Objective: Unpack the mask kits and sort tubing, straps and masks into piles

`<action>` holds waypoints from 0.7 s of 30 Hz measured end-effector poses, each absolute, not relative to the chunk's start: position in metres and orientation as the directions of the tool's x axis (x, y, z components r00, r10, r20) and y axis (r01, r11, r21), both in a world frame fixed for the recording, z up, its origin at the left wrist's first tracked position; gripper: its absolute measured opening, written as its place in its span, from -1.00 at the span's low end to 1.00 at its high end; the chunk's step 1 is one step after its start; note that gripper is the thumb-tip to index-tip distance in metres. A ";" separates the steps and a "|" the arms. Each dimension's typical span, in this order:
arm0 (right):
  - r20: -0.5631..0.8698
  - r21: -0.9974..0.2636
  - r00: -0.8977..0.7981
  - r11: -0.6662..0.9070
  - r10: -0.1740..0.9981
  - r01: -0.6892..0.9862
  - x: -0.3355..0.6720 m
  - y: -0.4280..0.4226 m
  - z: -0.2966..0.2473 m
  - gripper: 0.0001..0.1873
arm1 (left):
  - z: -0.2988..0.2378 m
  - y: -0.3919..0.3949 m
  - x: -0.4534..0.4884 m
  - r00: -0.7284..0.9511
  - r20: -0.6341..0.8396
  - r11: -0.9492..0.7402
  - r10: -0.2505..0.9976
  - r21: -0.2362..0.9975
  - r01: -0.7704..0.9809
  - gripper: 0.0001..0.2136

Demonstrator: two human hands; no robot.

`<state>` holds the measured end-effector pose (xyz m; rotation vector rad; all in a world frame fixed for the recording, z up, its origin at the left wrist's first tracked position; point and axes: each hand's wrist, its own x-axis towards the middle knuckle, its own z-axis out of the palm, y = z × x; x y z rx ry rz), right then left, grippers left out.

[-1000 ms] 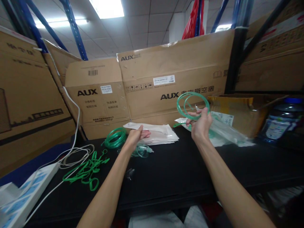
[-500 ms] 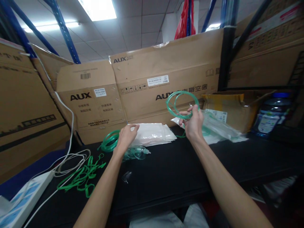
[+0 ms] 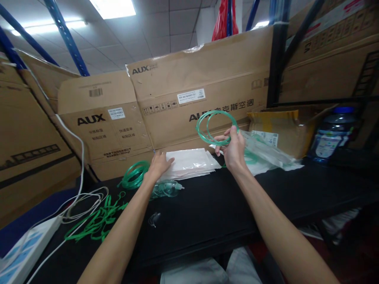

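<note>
Currently gripping a loose coil of thin translucent green plastic tubing (image 3: 211, 142) in the right hand (image 3: 234, 152), pinched between thumb and fingers, held up above the black tabletop (image 3: 213, 215), in front of the brown printed cardboard panel (image 3: 166, 130). Looks glossy, pale mint-green, wound into a few round loops, slightly fanned apart, with cardboard visible straight through the middle. Got the left hand (image 3: 160, 163) open, thumb apart, at the left end of a flat stack of shiny white rectangular packets (image 3: 192, 159); can't tell contact. Also got a darker, tighter coil of shiny green tubing (image 3: 133, 175) just left of that hand, plus a clear greenish moulded plastic piece (image 3: 167, 190) near the packets, partly hidden by the forearm.
</note>
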<state>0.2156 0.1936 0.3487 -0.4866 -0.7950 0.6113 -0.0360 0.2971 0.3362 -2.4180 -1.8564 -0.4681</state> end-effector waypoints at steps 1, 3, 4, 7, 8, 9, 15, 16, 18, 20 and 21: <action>0.506 -0.614 0.543 0.722 0.670 -0.319 0.215 0.193 0.349 -0.56 | 0.338 0.295 -0.031 0.274 0.294 -0.320 0.916 0.121 0.940 -0.55; 0.504 -0.622 0.536 0.715 0.677 -0.319 0.215 0.193 0.350 -0.53 | 0.342 0.293 -0.020 0.383 0.277 -0.421 0.881 0.091 0.903 -0.54; 0.504 -0.625 0.533 0.713 0.680 -0.318 0.214 0.192 0.350 -0.53 | 0.344 0.293 -0.013 0.437 0.238 -0.466 0.867 0.081 0.881 -0.55; 0.504 -0.648 0.528 0.703 0.684 -0.294 0.215 0.191 0.350 -0.54 | 0.344 0.294 0.007 0.557 0.078 -0.562 0.827 0.075 0.824 -0.60; 0.500 -0.668 0.528 0.694 0.686 -0.269 0.215 0.192 0.349 -0.55 | 0.343 0.295 0.013 0.579 0.034 -0.580 0.814 0.077 0.811 -0.61; 0.494 -0.692 0.530 0.681 0.689 -0.240 0.216 0.193 0.348 -0.56 | 0.341 0.296 0.018 0.594 0.002 -0.592 0.805 0.079 0.802 -0.62; 0.402 -0.831 0.563 0.546 0.722 -0.107 0.229 0.224 0.322 -0.57 | 0.333 0.300 0.020 0.590 -0.015 -0.588 0.807 0.068 0.806 -0.65; 0.383 -0.852 0.567 0.516 0.729 -0.088 0.232 0.231 0.316 -0.58 | 0.332 0.301 0.016 0.578 -0.001 -0.577 0.816 0.064 0.814 -0.65; 0.351 -0.887 0.570 0.459 0.743 -0.051 0.235 0.244 0.304 -0.62 | 0.332 0.302 0.006 0.533 0.036 -0.535 0.845 0.051 0.844 -0.63; 0.332 -0.913 0.567 0.409 0.754 -0.009 0.238 0.255 0.295 -0.71 | 0.332 0.304 -0.005 0.459 0.075 -0.463 0.885 0.039 0.886 -0.59; 0.327 -0.922 0.564 0.387 0.758 0.014 0.238 0.259 0.291 -0.75 | 0.332 0.306 -0.011 0.415 0.088 -0.419 0.906 0.035 0.907 -0.58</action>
